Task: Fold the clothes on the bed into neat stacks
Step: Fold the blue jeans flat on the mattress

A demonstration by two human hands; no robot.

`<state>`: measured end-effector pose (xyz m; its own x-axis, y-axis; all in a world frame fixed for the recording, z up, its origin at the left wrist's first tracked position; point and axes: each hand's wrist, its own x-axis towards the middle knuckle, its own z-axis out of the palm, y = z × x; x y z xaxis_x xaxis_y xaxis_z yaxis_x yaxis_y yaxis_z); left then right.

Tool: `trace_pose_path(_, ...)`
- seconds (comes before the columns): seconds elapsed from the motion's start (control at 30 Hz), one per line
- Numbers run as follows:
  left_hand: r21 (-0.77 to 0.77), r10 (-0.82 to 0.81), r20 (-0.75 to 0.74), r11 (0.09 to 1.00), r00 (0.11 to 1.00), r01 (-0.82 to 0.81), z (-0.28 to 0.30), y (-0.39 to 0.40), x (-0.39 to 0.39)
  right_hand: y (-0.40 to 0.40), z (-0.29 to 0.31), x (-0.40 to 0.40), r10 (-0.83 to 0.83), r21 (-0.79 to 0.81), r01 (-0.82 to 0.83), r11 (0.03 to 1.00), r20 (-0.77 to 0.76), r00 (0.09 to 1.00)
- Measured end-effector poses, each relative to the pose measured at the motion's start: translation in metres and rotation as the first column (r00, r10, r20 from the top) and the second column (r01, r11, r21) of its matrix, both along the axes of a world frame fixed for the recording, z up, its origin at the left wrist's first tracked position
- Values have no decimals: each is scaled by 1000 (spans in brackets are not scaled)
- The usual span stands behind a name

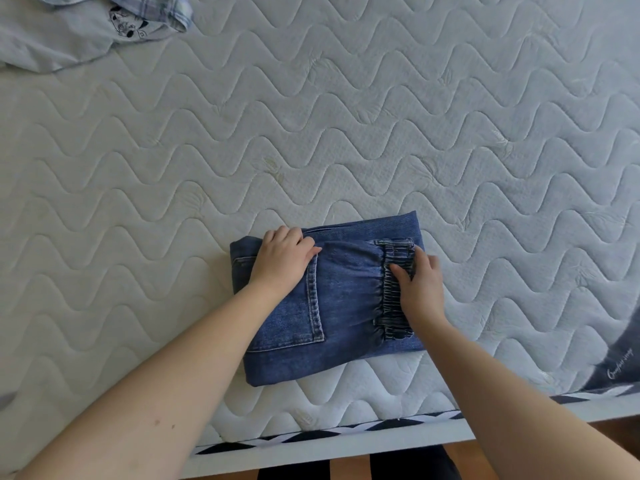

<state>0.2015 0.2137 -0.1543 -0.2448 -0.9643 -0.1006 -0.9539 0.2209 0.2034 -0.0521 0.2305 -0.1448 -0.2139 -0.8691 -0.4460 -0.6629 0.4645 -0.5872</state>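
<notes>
Left hand (282, 256) lies on the far left part of the folded jeans (346, 306), fingers curled over the fabric near the fold, pressing down; can't really tell if that grip is pinching cloth or just pushing on it. Right hand (420, 284) sits on the elastic waistband (394, 292) at the right end, fingers bent into the gathered band, thumb on top, so that grip looks like it's pinching the waistband. Both forearms come in from the near edge.

The jeans are a compact blue rectangle, back pocket (304, 306) facing up, lying on the bed (346, 116) close to its near edge, roughly centre. The mattress is bare, white with wavy quilting. Far left corner there's a loose pile of pale clothes (69, 32), one with a cartoon print, well apart from the jeans. Something dark with white script (620, 368) pokes in at the right edge.
</notes>
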Motion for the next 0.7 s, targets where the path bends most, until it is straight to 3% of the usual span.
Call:
trace_pose_path(0.17, 38, 103, -38, 994, 994, -101, 3, -1, -11, -3, 1, 5, 163, -61, -191, 980, -309, 937)
trace_pose_path(0.23, -13, 72, -48, 997, 996, -72, 5, 3, -17, 4, 4, 16, 315, -157, -411, 898, -421, 851)
trace_pose_path(0.33, -102, 30, -87, 994, 996, -39, 6, 12, -29, 16, 3, 41, 499, -207, -617, 759, -424, 756)
trace_pose_path(0.5, -125, 172, -157, 973, 973, -192, -6, 39, -42, 19, -17, 51, 584, -73, -677, 732, -444, 680)
trace_pose_path(0.7, 2, 111, -33, 994, 993, -111, -35, 63, -37, 21, -31, 43, 571, -117, -684, 720, -462, 679)
